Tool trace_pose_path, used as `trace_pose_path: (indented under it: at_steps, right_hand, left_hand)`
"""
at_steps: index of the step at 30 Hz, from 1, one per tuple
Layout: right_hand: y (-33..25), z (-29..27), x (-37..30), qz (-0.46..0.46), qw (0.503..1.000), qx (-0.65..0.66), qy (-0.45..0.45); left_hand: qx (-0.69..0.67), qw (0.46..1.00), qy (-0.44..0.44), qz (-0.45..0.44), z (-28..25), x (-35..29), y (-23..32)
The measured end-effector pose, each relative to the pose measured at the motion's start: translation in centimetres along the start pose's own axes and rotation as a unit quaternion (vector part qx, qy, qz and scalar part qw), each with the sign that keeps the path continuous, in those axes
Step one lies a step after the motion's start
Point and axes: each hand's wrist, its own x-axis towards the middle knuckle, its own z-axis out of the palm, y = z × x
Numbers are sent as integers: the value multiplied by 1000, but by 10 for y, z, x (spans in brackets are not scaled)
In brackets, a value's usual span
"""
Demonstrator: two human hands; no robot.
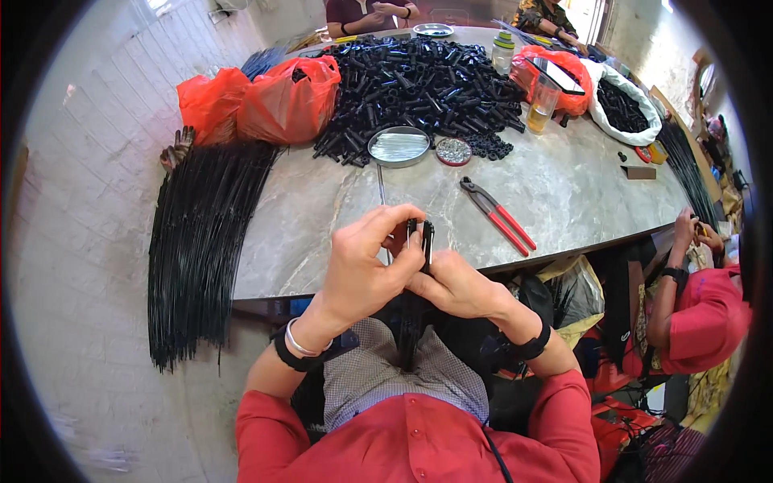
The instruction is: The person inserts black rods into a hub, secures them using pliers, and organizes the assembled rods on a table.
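Note:
Over the table's near edge, my left hand (366, 249) is closed with its thumb and fingers pinching a small black slotted part (427, 233). My right hand (460, 286) is closed just below and to the right, its fingers pressed against the same part. A dark slender bundle (409, 330) hangs down under the hands toward my lap; whether it joins the held part is hidden by the fingers. Red-handled pincers (499, 217) lie on the table to the right. Ahead are a round metal dish of thin pale pins (398, 147) and a small red dish of tiny metal pieces (453, 151).
A large heap of black plastic tubes (419, 88) covers the back of the grey marbled table (314, 217). Long black rods (205, 249) overhang its left edge. Red plastic bags (290, 101), a white sack (624, 109) and a drinking glass (541, 113) stand around. A co-worker (704, 314) sits close at right.

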Motion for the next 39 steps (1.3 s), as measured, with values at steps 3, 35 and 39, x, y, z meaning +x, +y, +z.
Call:
trace_pose_path:
  at_steps: [3,35,39]
  right_hand:
    - [4,2,-2,-11,1000,-1,2]
    - [190,-191,32,249,831,-396,301]
    - [194,-190,33,262,805,-440,300]
  left_hand:
    - [16,1000,17,7,2,-2,-1]
    - [-40,999,-23,28,-47,-7,-23]
    - [-45,999,-7,16,-45,-9,-26]
